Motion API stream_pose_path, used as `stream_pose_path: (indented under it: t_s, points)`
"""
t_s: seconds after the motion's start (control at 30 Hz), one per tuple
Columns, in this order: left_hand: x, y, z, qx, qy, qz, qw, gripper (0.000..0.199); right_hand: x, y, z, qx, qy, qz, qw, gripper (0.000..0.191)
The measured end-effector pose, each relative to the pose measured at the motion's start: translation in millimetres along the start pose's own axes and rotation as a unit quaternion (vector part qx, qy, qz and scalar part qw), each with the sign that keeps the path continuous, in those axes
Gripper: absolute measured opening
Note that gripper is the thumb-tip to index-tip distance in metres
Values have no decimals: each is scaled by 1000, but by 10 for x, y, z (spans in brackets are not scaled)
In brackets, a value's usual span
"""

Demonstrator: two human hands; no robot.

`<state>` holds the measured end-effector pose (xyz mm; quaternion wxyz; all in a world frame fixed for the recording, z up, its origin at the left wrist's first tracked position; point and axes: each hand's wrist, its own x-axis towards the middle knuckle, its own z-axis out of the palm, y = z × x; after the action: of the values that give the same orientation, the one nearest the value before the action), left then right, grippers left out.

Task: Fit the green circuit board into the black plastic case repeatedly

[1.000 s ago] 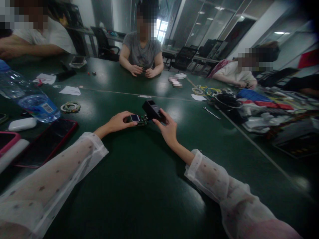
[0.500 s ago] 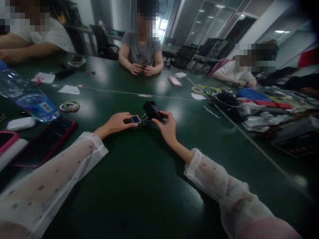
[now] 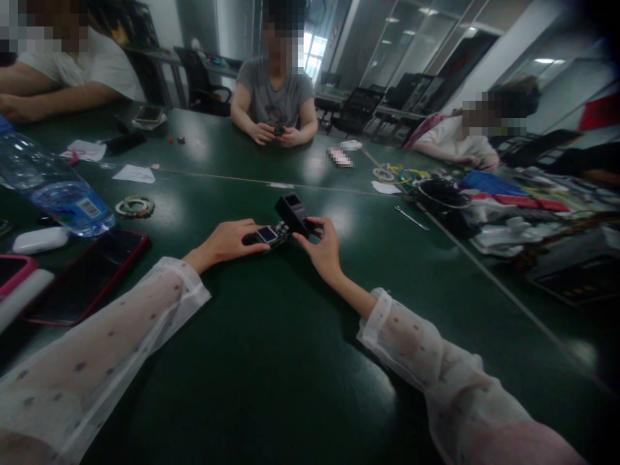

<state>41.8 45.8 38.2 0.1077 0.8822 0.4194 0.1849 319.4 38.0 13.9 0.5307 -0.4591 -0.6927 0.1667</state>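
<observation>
Two hands are at work, both mine, above one glossy dark green table [image 3: 271, 361]. My left hand [image 3: 225, 242] is clamped on one small dark circuit board [image 3: 267, 235] bearing one square screen with a pale rim. My right hand [image 3: 325, 248] grips, between thumb and fingers, one black box-shaped case [image 3: 292, 210], held tilted. Board and case sit ahead of me, between the two hands, the case to the right and slightly beyond; whether they touch, I cannot tell. To my left I count one clear plastic bottle with a blue label [image 3: 68, 200], one white rounded case [image 3: 41, 239] and one black slab phone with a red edge [image 3: 92, 278]. To my right lies one slim silver wrench [image 3: 411, 217]. Three seated persons are noted around the table; the middle one [image 3: 276, 97] holds one small dark object [image 3: 278, 130] in both hands.
</observation>
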Motion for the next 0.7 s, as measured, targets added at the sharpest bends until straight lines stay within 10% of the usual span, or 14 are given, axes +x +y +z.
stream_pose_path:
  t_s: [0.7]
  points:
    - [8, 2, 17, -11, 4, -10, 1000, 67, 4, -12, 6, -77, -71, -10, 994, 61]
